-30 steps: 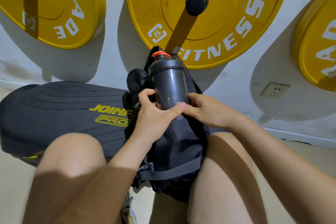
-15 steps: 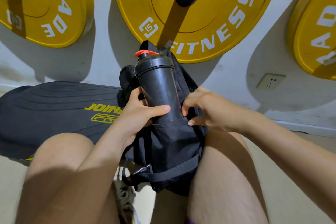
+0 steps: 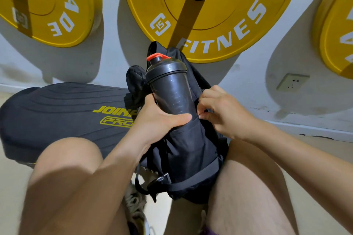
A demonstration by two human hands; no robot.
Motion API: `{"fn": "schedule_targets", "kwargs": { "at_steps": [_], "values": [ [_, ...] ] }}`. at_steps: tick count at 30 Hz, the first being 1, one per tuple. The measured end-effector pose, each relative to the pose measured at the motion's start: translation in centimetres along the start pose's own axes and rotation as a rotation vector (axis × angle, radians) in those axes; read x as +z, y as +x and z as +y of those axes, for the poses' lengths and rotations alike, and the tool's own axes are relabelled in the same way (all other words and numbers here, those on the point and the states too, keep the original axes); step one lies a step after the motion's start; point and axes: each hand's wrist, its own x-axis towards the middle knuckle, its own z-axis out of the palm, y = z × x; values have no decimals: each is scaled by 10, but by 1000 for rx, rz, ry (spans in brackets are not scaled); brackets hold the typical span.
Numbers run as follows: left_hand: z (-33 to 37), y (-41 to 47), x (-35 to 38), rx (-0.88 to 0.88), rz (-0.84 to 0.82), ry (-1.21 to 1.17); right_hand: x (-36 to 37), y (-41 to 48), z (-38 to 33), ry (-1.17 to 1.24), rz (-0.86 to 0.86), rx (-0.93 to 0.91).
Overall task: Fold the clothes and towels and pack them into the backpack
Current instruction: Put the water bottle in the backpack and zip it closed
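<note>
Can't see from here:
Lower half of dark plastic shaker bottle (image 3: 170, 89) is hidden in a pocket of the black fabric backpack (image 3: 193, 150). My left hand (image 3: 158, 120) covers the logo end on the black ribbed bench pad (image 3: 57, 112). Right-hand yellow weight plate (image 3: 336, 30) is cut off by the frame.

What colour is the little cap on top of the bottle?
Orange-red: the cap tops the dark bottle, seen clearly in the head view.

Bright light from 1 o'clock throws soft-edged shadows toward 7 o'clock behind the round yellow rubber weight plates (image 3: 225, 11), while the frame edges bow and blur slightly.
</note>
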Motion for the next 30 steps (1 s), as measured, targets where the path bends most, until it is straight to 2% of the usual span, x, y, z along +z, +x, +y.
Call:
{"fn": "schedule_targets", "kwargs": {
  "at_steps": [2,4,8,11,14,19,21,24,27,30],
  "values": [
    [7,-7,7,29,43,163,2,-3,4,-11,9,33],
    [9,-12,11,60,15,217,3,-5,7,5,20,67],
    [23,0,-5,-72,-162,-233,4,-7,10,108,27,131],
    [31,20,-11,-79,-214,-375,6,-6,11,148,53,158],
    [26,27,0,-71,-173,-443,9,-5,13,129,108,173],
    [10,20,32,60,152,-296,15,-13,17,105,133,231],
    [5,28,33,9,85,-346,16,-16,19,139,126,281],
    [-1,31,36,-13,27,-467,13,-17,18,251,72,430],
    [-2,23,53,25,66,-396,-3,-6,2,583,27,630],
    [4,17,64,6,83,-361,-17,3,-1,738,-34,618]
  ]
}}
